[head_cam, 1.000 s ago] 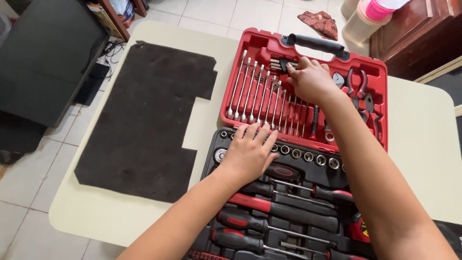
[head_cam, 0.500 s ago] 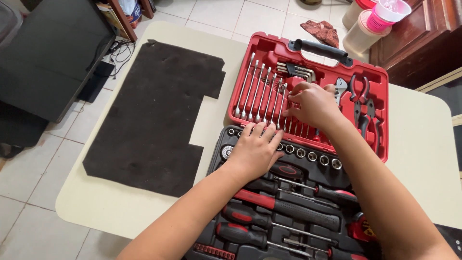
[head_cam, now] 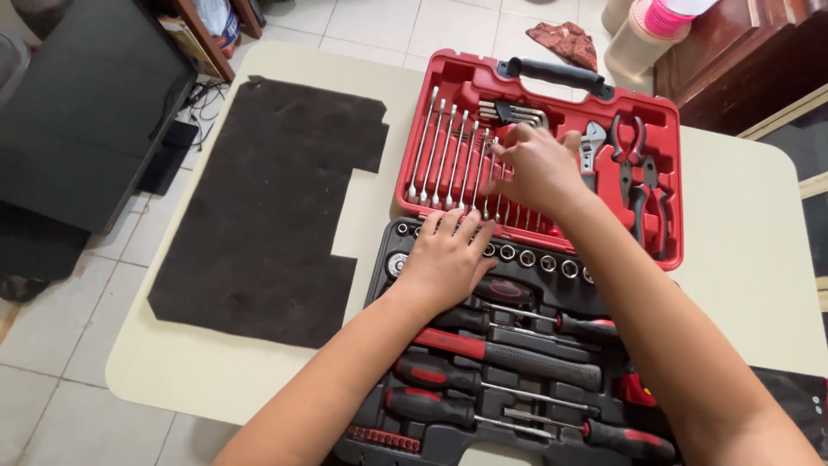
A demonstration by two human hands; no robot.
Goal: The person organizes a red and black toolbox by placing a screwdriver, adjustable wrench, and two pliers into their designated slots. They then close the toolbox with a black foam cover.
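Note:
An open red tool case [head_cam: 666, 185] lies on a cream table [head_cam: 742, 250]. Its red lid half holds a row of silver wrenches [head_cam: 444, 155], hex keys [head_cam: 509, 112], an adjustable wrench [head_cam: 592, 142] and pliers [head_cam: 634, 164]. The black half [head_cam: 392, 289] carries sockets [head_cam: 539, 261] and red-and-black screwdrivers [head_cam: 492, 354]. My left hand [head_cam: 444, 259] rests flat, fingers apart, on the socket row at the black half's left end. My right hand [head_cam: 535, 168] lies over the smaller wrenches, fingertips touching them; nothing is visibly gripped.
A dark foam sheet [head_cam: 267, 207] with a notch cut out covers the table's left side. A black cabinet [head_cam: 82, 103] stands at the left on the tiled floor. Behind the case are plastic jars [head_cam: 642, 34], a brown rag [head_cam: 569, 39] and a wooden cupboard [head_cam: 742, 52].
My right hand slid from the hex keys near the case's handle down and left onto the wrench row. My left hand stayed on the sockets.

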